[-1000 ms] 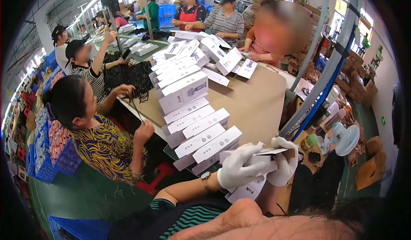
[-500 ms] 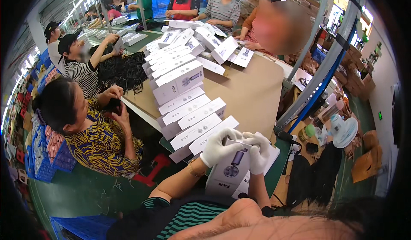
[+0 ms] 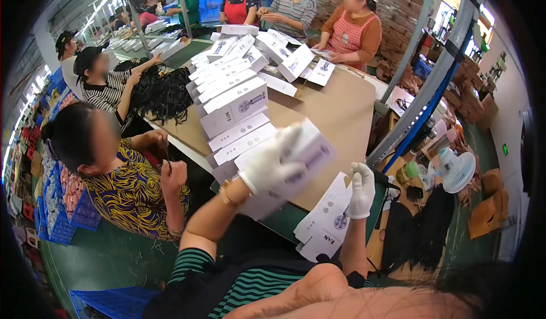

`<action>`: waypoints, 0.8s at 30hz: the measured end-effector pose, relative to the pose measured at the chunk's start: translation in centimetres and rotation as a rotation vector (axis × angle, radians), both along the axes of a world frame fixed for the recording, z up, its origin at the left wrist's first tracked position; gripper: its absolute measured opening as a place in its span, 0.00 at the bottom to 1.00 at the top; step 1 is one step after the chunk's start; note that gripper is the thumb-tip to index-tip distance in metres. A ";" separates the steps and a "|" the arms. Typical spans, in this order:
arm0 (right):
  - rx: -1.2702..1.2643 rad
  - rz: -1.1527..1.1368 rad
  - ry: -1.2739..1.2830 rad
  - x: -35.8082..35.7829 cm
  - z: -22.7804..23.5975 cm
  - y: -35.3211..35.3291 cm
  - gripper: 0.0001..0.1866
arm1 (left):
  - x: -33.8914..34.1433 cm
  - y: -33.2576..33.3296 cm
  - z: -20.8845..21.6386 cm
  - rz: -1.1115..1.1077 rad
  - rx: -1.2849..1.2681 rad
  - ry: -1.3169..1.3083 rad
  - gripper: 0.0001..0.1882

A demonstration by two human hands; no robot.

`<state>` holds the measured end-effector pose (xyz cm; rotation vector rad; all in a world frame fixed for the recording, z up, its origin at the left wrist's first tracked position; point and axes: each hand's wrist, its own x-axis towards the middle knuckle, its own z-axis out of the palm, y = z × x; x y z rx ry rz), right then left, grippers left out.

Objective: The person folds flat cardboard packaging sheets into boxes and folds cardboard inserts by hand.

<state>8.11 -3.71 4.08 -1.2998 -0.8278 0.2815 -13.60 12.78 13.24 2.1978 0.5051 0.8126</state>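
Note:
My left hand (image 3: 272, 162), in a white glove, grips a white folded fan carton (image 3: 313, 145) and holds it over the near end of the row of cartons. Both are smeared by motion. Gloved as well, my right hand (image 3: 361, 194) is at the right, its fingers drawn together and curled with nothing seen in them. Just left of it lies a flat, unfolded white carton (image 3: 329, 219) with a printed fan picture. A long row of standing white cartons (image 3: 236, 111) runs away from me; my left hand and its carton hide the row's near end.
The brown tabletop (image 3: 330, 114) extends beyond the cartons. A person in a yellow-patterned top (image 3: 136, 188) is close on my left. Across the table, a person wears a red checked apron (image 3: 352, 37). A metal post (image 3: 421, 97) and a small white fan (image 3: 456, 171) are at right.
My left hand has carried the carton up and leftward toward the row. My right hand has let go of it and moved slightly right. The flat carton beneath is uncovered.

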 end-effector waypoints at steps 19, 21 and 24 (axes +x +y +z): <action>-0.554 -0.424 -0.691 6.8 -10.5 -4.3 0.19 | 8.6 -11.6 -14.7 -0.068 0.038 0.514 0.55; -0.375 -0.456 -0.690 6.7 -8.7 -3.7 0.14 | 8.9 -11.0 -14.5 -0.036 -0.011 0.477 0.58; -0.171 -0.291 -0.577 4.4 -2.0 -3.3 0.13 | 8.7 -11.5 -11.1 0.065 -0.231 0.317 0.61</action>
